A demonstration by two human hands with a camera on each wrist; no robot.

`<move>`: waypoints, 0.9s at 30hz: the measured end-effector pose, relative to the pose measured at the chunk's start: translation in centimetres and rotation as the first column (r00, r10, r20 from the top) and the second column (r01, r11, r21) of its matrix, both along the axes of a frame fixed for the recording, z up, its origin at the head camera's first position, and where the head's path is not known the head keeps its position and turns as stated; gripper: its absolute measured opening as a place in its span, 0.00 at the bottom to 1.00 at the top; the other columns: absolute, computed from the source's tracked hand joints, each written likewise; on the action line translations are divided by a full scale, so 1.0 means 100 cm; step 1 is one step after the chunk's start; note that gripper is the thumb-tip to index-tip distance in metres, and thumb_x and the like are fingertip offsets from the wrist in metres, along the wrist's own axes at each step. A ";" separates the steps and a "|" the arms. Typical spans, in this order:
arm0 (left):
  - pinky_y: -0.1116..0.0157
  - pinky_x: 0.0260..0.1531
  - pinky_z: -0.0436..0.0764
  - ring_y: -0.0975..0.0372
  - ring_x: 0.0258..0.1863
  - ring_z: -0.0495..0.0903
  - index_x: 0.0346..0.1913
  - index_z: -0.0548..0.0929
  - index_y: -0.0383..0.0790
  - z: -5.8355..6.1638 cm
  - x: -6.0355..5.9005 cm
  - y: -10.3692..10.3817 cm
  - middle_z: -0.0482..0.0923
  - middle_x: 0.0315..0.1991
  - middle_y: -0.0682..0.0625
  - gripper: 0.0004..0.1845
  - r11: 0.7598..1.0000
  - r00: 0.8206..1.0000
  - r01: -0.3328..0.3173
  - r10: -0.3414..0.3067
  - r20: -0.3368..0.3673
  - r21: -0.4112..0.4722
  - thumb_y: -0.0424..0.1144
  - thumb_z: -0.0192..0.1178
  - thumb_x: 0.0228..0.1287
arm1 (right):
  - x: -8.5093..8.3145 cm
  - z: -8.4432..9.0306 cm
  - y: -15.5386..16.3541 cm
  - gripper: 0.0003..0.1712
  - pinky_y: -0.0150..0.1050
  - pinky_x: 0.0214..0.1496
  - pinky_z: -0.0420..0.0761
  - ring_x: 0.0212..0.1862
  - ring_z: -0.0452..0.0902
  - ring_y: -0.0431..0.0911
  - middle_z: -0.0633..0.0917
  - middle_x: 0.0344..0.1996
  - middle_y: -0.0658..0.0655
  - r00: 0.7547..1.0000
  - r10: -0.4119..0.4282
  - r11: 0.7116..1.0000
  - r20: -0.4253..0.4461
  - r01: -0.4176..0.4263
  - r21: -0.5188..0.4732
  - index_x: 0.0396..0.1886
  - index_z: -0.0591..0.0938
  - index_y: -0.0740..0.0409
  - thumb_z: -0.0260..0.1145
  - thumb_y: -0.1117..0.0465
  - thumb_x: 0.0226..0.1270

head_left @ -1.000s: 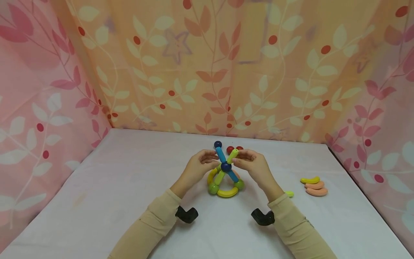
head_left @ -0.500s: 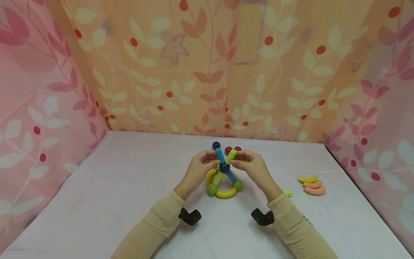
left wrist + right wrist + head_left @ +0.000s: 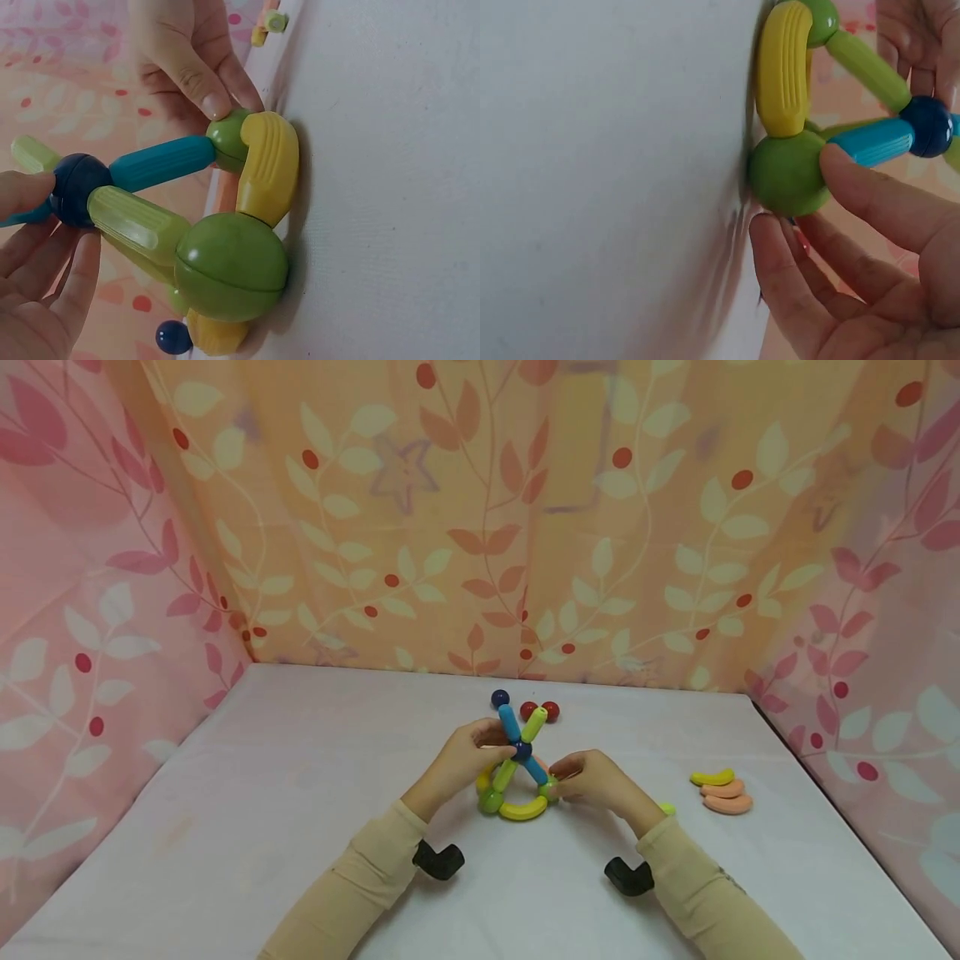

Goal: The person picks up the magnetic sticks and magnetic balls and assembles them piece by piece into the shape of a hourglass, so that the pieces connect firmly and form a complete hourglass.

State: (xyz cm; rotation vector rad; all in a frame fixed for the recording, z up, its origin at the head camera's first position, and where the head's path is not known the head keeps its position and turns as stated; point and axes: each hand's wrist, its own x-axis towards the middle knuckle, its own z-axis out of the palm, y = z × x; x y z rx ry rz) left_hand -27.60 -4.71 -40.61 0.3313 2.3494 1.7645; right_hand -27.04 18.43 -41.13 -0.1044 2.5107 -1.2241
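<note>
Frame in a double pinch

It stands mid-table. The right hand, fingers curved, pinches a low green ball; the left hand pinches the navy ball above (where sticks meet). Curved blocks lie off right, red balls farther back.

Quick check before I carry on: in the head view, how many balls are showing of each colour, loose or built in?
Green balls: 2
Dark blue balls: 2
Red balls: 2
Total: 6
</note>
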 end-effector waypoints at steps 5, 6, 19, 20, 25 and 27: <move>0.52 0.60 0.80 0.54 0.59 0.79 0.54 0.81 0.46 0.001 0.001 -0.002 0.83 0.53 0.50 0.16 0.999 1.000 -0.008 0.007 -0.029 -0.031 0.43 0.66 0.66 | -0.005 -0.002 0.002 0.21 0.42 0.52 0.86 0.42 0.80 0.46 0.87 0.47 0.59 1.000 -0.006 1.000 -0.025 0.006 0.015 0.54 0.84 0.62 0.73 0.60 0.61; 0.53 0.58 0.81 0.55 0.58 0.79 0.53 0.82 0.46 0.001 0.002 -0.002 0.83 0.53 0.50 0.15 0.999 0.999 -0.008 0.007 -0.037 -0.033 0.43 0.66 0.66 | -0.007 -0.002 0.003 0.20 0.42 0.53 0.85 0.43 0.80 0.46 0.87 0.47 0.59 0.999 -0.006 1.000 -0.035 0.006 0.017 0.54 0.84 0.62 0.72 0.61 0.62; 0.53 0.59 0.81 0.52 0.58 0.80 0.51 0.82 0.47 -0.001 0.004 -0.004 0.82 0.57 0.48 0.14 0.996 0.997 0.057 -0.060 -0.048 -0.065 0.43 0.68 0.64 | 0.004 0.001 0.057 0.24 0.40 0.52 0.83 0.49 0.80 0.45 0.87 0.50 0.56 0.994 -0.043 0.997 -0.101 0.049 0.067 0.55 0.84 0.57 0.73 0.50 0.63; 0.53 0.59 0.81 0.51 0.59 0.80 0.52 0.82 0.47 -0.001 0.003 -0.004 0.81 0.57 0.48 0.14 0.996 0.997 0.061 -0.065 -0.051 -0.070 0.43 0.67 0.65 | 0.006 0.001 0.068 0.25 0.40 0.52 0.82 0.50 0.80 0.44 0.87 0.51 0.56 0.994 -0.036 0.997 -0.108 0.043 0.065 0.55 0.84 0.57 0.73 0.49 0.62; 0.53 0.60 0.80 0.52 0.60 0.79 0.53 0.83 0.47 -0.001 0.002 -0.006 0.82 0.57 0.49 0.15 0.994 0.994 0.072 -0.078 -0.071 -0.083 0.42 0.67 0.65 | 0.020 0.002 0.109 0.28 0.42 0.56 0.76 0.50 0.79 0.41 0.87 0.52 0.56 0.994 -0.022 0.996 -0.107 0.031 0.083 0.55 0.84 0.57 0.74 0.46 0.60; 0.53 0.61 0.80 0.51 0.61 0.79 0.53 0.83 0.45 -0.001 0.002 -0.006 0.82 0.56 0.48 0.14 0.993 0.992 0.088 -0.094 -0.081 -0.076 0.41 0.67 0.65 | 0.025 0.001 0.120 0.29 0.44 0.57 0.74 0.51 0.78 0.40 0.87 0.51 0.54 0.996 -0.024 0.993 -0.087 0.033 0.114 0.54 0.84 0.55 0.75 0.45 0.58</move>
